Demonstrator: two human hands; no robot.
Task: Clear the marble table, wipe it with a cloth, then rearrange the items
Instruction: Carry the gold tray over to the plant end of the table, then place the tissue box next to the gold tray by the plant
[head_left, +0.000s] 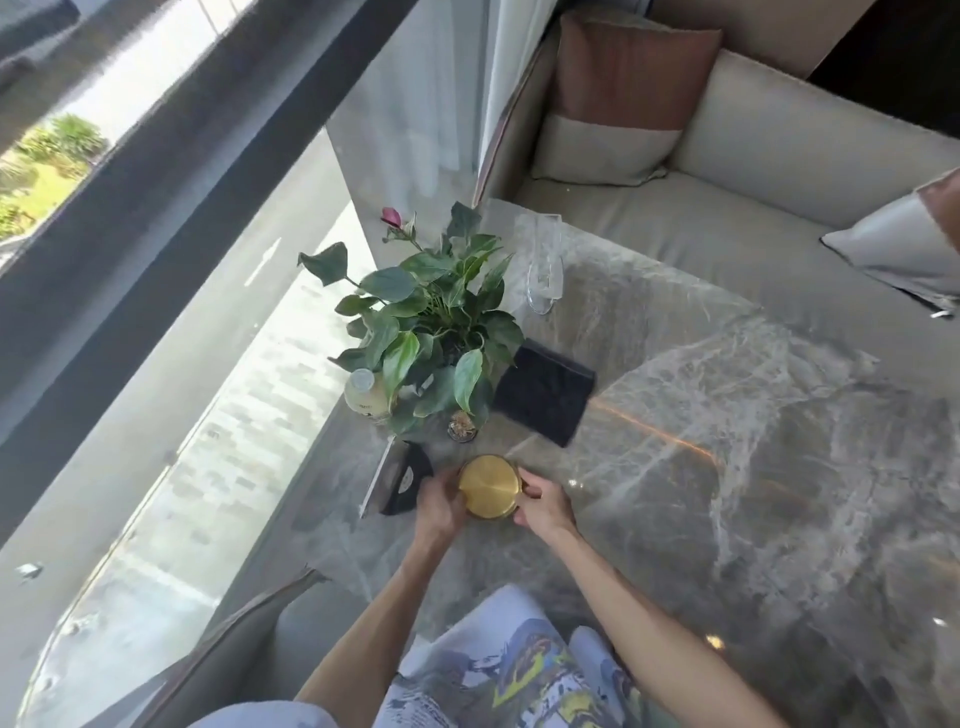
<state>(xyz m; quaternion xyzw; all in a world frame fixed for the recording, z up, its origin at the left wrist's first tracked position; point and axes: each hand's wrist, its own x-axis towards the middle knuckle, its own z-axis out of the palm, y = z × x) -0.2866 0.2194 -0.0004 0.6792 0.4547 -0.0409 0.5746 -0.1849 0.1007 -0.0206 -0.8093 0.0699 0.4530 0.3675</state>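
A round gold-lidded jar (489, 486) stands on the grey marble table (753, 441) near its left edge. My left hand (440, 506) wraps its left side and my right hand (543, 504) grips its right side. Behind it sit a leafy potted plant (441, 332) with a pink bud, a pale drink bottle (368, 397), a small round object (461, 427) at the plant's foot, a black square box (543, 397) and a clear glass vase (545, 270). A dark card stand (400, 480) leans just left of the jar.
A beige sofa (779, 171) with brown-and-cream cushions runs behind the table. A large window with a dark frame (171, 197) fills the left side. A seat cushion (249, 639) lies at the lower left, beside my patterned trousers (519, 670).
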